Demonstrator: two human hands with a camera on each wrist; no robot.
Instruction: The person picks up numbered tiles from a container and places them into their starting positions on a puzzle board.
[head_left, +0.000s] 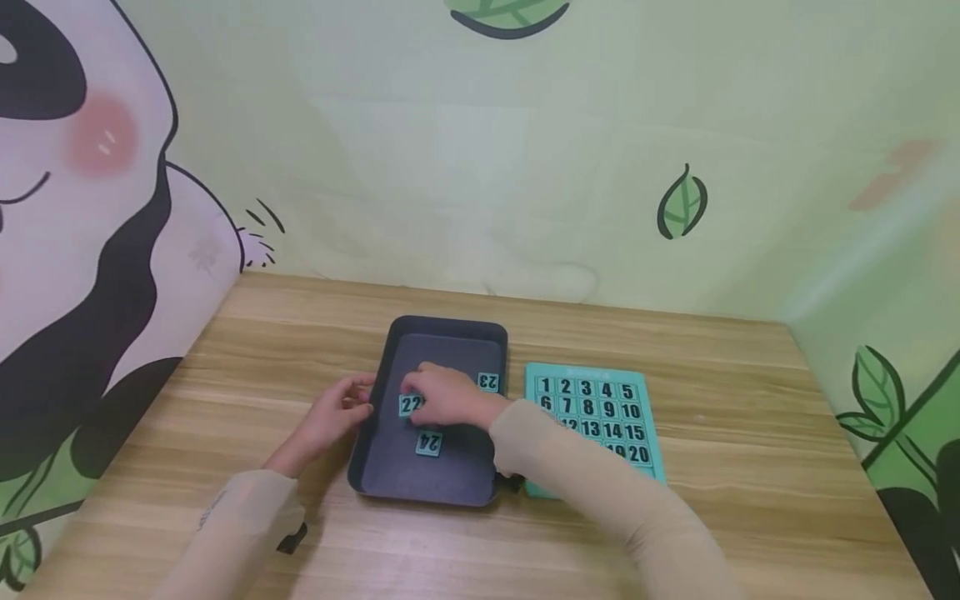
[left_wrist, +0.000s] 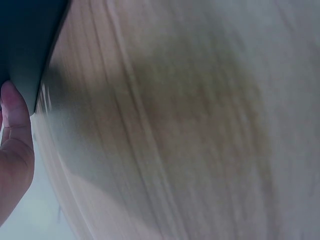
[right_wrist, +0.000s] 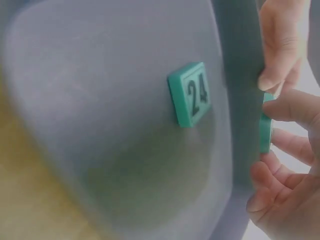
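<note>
Over the dark rectangular tray (head_left: 450, 350), my right hand (head_left: 448, 395) pinches a teal number tile marked 22 (head_left: 409, 406) between thumb and fingers. In the right wrist view that tile shows edge-on at the fingertips. Tile 24 (head_left: 429, 443) lies in the tray, nearer to me, its number upside down in the head view. By the tray's right wall is tile 23 (head_left: 488, 382), also inverted. My left hand (head_left: 337, 417) rests at the tray's left wall with its fingers loosely bent, and the thumb (left_wrist: 16, 112) touches the outer side in the left wrist view.
To the right of the tray lies a teal number board (head_left: 585, 369) with rows of tiles in order, 1 to 20 where visible. My right forearm covers its lower left part. The wooden table (head_left: 750, 433) meets a wall with painted leaves and a panda.
</note>
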